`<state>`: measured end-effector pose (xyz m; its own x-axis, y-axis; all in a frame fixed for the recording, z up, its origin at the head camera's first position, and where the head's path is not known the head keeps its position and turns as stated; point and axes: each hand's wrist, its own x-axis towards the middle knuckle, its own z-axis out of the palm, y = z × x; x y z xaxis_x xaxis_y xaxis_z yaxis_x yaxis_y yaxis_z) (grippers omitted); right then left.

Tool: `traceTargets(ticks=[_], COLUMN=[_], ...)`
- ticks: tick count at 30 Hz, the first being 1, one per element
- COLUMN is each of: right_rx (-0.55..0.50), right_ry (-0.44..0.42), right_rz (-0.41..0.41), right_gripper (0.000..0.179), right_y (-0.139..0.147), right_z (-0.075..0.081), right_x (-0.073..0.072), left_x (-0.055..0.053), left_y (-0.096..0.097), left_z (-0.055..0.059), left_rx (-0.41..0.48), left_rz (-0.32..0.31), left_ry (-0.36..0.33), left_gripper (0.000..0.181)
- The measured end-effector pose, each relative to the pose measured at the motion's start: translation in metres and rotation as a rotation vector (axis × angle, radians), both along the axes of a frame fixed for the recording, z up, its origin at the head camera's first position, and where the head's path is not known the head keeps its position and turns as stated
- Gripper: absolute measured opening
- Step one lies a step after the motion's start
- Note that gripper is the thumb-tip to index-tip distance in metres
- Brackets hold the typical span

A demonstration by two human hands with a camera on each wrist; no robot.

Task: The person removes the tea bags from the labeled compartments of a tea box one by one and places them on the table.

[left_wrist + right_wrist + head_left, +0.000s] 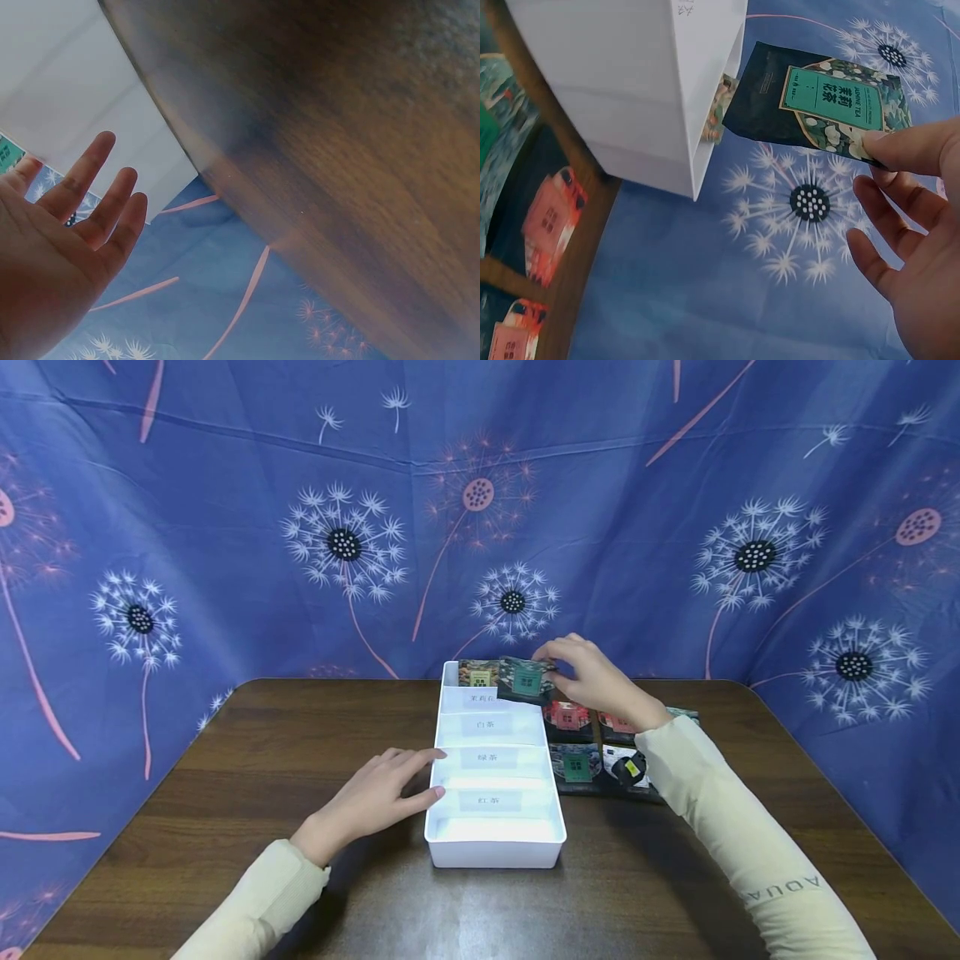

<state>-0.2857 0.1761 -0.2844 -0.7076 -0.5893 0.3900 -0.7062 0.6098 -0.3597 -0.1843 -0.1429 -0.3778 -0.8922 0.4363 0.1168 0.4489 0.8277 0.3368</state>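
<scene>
A dark green sachet labelled jasmine tea [832,97] is pinched at one end between the thumb and fingers of my right hand [596,675]. In the head view it hangs over the far right part of a long white divided box [495,853]. Labels front the box's compartments. Another tea sachet [478,673], with a yellow label, stands in the farthest compartment. My left hand [378,789] lies at the box's left side, its thumb and index fingertips at the rim. In the left wrist view the left hand's fingers [90,165] are spread, mostly straight.
Right of the box lie several more tea sachets: red-labelled ones [567,718], a green one [576,766] and a white and black one [628,767]. My right forearm passes over part of them. A blue dandelion-print cloth [600,468] hangs behind the brown wooden table [247,777].
</scene>
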Motion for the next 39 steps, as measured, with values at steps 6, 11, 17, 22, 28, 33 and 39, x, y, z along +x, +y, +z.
traceTargets(ticks=[6, 11, 17, 22, 28, 33, 39], right_rx=[-0.006, -0.025, -0.033, -0.039, -0.053, -0.041, -0.003], right_ry=[0.011, 0.004, -0.011, 0.007, 0.043, 0.046, 0.027], right_rz=[-0.012, -0.019, -0.043, -0.051, -0.038, -0.043, -0.039], right_gripper=[0.029, 0.029, 0.029, 0.029, 0.029, 0.03, 0.032], right_y=[0.017, 0.031, 0.048, 0.061, 0.074, 0.082, 0.088], right_z=[-0.002, -0.002, -0.003, -0.011, -0.024, -0.035, -0.045], right_x=[0.004, 0.009, 0.016, 0.02, 0.025, 0.032, 0.041], left_x=[0.0, 0.0, -0.001, -0.001, -0.001, 0.0, 0.0], left_y=[0.0, -0.001, 0.0, 0.0, 0.0, 0.0, -0.001], left_z=[0.001, 0.001, 0.001, 0.001, 0.0, 0.0, -0.001], left_rx=[0.005, 0.006, 0.008, 0.01, 0.007, 0.013, 0.014], left_rz=[-0.003, -0.007, -0.003, -0.003, -0.007, -0.006, -0.006], left_ry=[0.002, 0.004, 0.004, 0.005, 0.004, 0.0, 0.002], left_gripper=[0.061, 0.061, 0.061, 0.061, 0.061, 0.061, 0.061])
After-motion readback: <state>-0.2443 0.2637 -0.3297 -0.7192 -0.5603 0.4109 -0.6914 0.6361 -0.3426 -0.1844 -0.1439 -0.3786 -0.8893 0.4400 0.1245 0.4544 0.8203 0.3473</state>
